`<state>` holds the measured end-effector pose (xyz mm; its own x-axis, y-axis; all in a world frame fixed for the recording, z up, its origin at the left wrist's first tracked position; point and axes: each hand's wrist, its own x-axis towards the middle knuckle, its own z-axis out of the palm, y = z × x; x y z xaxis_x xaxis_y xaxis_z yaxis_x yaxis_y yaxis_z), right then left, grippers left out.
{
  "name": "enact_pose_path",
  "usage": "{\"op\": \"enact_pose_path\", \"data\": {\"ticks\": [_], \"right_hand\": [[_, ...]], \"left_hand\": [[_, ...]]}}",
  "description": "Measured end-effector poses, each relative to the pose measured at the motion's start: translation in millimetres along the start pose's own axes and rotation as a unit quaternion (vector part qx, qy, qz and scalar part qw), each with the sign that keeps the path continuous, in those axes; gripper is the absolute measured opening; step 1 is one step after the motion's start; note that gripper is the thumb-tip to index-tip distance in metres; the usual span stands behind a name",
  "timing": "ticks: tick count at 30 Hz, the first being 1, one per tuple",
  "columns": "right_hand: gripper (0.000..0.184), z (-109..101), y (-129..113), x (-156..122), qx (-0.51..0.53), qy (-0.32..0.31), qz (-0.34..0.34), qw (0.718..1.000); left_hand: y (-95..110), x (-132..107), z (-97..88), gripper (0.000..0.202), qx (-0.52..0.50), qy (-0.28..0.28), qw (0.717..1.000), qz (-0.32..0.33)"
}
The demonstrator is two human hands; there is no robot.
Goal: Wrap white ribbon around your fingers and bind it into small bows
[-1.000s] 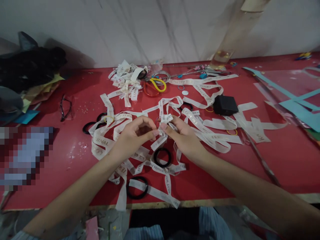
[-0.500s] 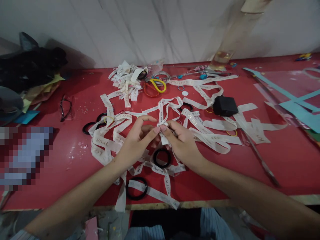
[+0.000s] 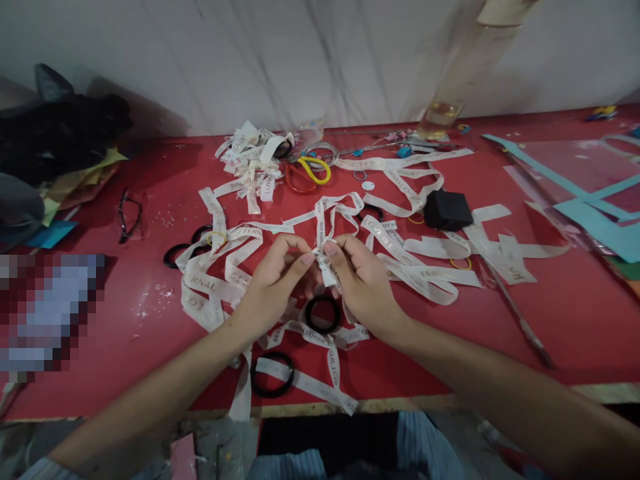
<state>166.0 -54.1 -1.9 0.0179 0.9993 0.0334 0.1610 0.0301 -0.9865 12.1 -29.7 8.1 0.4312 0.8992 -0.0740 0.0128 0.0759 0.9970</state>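
Observation:
Both my hands meet over the middle of a red table (image 3: 575,320). My left hand (image 3: 273,283) and my right hand (image 3: 363,283) pinch the same strip of white printed ribbon (image 3: 324,257) between thumb and fingertips, and the strip is folded between them. More long white ribbons (image 3: 215,287) lie tangled all around. Just under my hands lies a black hair band (image 3: 323,315), and another black hair band (image 3: 273,375) sits nearer the front edge.
A pile of folded ribbon pieces (image 3: 253,163) lies at the back beside red and yellow rings (image 3: 307,175). A small black box (image 3: 449,209) sits to the right, spectacles (image 3: 129,217) to the left. Blue paper strips (image 3: 595,200) lie far right, dark cloth (image 3: 55,137) far left.
My hands have drawn closer together and shifted slightly up the table, working the ribbon strip between the fingertips. The ribbon loop between them looks tighter than before.

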Motion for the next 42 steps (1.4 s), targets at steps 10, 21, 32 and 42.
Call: {"op": "enact_pose_path", "data": {"ticks": [10, 21, 32, 42], "right_hand": [[0.021, 6.2, 3.2, -0.6, -0.1, 0.046, -0.101, 0.989], [0.013, 7.6, 12.1, 5.0, -0.164, 0.143, -0.186, 0.958], [0.011, 7.3, 6.1, 6.7, -0.117, 0.158, -0.21, 0.958], [0.019, 22.1, 0.0, 1.3, -0.018, 0.105, -0.172, 0.979]], "left_hand": [[-4.0, -2.3, 16.1, 0.019, -0.003, 0.084, 0.996, -0.016], [-0.6, 29.0, 45.1, 0.03, 0.11, 0.219, 0.968, 0.047], [-0.3, 37.4, 38.7, 0.034, 0.173, 0.196, 0.954, 0.146], [2.4, 19.7, 17.9, 0.037, 0.163, 0.18, 0.953, 0.179]]}}
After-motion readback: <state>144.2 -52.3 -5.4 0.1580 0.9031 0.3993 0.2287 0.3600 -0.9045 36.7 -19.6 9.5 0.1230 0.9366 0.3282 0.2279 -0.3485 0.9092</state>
